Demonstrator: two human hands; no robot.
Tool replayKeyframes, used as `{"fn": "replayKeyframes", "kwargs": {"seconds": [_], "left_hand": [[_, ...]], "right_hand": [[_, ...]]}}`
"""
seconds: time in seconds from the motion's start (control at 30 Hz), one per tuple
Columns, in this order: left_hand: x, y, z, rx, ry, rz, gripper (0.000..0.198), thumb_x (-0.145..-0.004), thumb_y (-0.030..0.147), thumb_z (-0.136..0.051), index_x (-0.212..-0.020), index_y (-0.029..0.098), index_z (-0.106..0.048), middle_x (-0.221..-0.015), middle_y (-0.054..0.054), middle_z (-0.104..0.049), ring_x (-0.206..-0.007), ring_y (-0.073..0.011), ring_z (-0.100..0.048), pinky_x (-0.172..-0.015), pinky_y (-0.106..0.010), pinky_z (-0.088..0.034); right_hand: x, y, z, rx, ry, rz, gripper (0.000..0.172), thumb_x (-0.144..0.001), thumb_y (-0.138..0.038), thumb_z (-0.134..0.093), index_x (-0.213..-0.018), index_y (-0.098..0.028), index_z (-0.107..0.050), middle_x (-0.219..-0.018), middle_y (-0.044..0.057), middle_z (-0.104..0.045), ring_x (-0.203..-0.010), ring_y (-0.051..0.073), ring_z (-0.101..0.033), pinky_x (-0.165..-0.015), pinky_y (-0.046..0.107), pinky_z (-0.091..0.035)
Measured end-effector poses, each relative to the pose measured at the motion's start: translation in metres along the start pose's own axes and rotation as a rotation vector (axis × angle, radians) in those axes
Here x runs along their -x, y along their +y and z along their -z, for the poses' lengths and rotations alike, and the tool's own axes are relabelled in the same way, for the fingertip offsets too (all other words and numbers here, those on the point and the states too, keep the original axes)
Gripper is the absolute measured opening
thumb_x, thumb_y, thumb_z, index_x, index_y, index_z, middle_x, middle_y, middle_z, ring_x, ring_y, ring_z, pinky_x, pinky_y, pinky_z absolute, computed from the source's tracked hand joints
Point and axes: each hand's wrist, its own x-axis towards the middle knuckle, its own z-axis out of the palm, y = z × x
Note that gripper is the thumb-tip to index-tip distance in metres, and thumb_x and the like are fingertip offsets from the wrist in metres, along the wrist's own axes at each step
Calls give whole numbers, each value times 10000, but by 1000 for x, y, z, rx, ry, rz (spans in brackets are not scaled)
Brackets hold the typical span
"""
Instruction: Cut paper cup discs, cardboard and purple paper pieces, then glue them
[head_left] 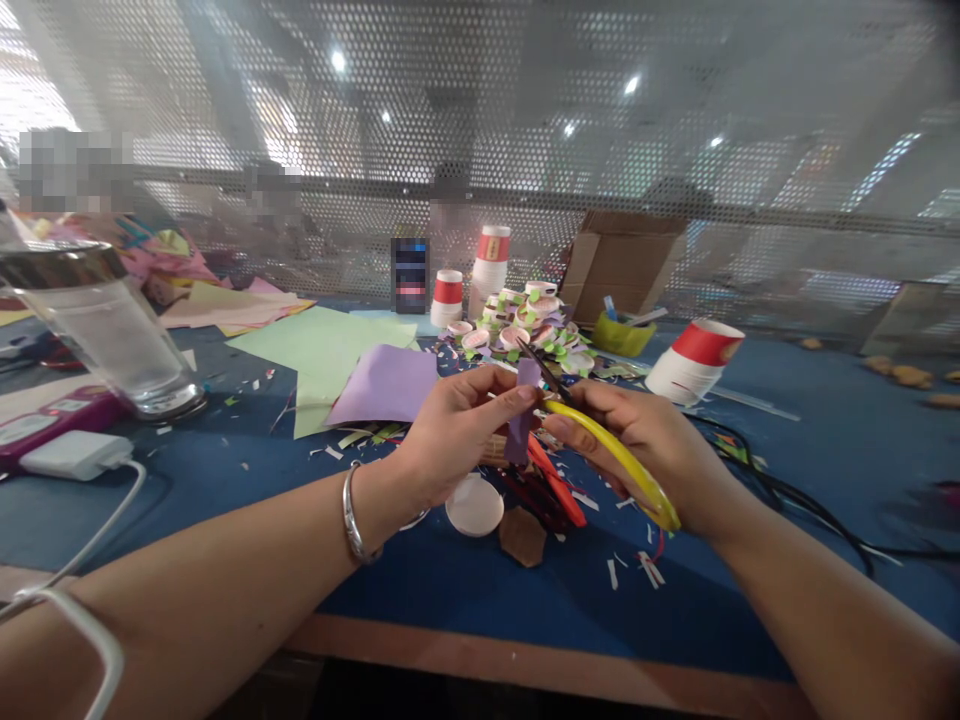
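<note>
Between the thumb and fingers of my left hand is a narrow purple paper strip, held upright. My right hand is closed round yellow-handled scissors, whose dark blades point up and left beside the strip's top. Whether the blades touch the paper I cannot tell. Below the hands lie an orange-red handled tool, a white paper disc and a brown cardboard piece. A larger purple sheet rests on light green paper to the left.
Behind my hands, small cut cup pieces form a heap near stacked paper cups. At left stand a glass tumbler and a purple power strip. Black cables cross the right side; a mesh panel rises behind.
</note>
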Motion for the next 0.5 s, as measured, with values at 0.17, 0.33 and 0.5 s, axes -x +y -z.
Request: {"fn": "replayKeyframes", "kwargs": {"seconds": [0.17, 0.33, 0.5], "left_hand": [[0, 2, 1, -76, -9, -3, 151, -894, 261, -669, -796, 173, -595, -681, 25, -614, -506, -63, -546, -481, -192, -469], [-2, 3, 4, -94, -11, 7, 128, -890, 278, -667, -826, 182, -610, -735, 7, -649, -576, -89, -612, -464, -178, -436], [-5, 5, 5, -97, -1, -43, 128, -883, 200, -665, -772, 157, -618, -712, 7, -667, -569, -56, -574, -511, -167, -387]], "right_hand": [[1, 1, 2, 53, -12, 6, 416, -923, -591, -605, -732, -236, -507, -460, -84, -443, -384, 90, -410, -425, 245, -331], [1, 1, 3, 76, -15, -4, 423, -928, -603, -588, -735, -232, -523, -461, -77, -457, -382, 95, -414, -413, 247, -321], [1, 1, 3, 81, -12, -18, 429, -925, -605, -591, -726, -233, -512, -458, -77, -461, -367, 88, -407, -405, 248, -323]]}}
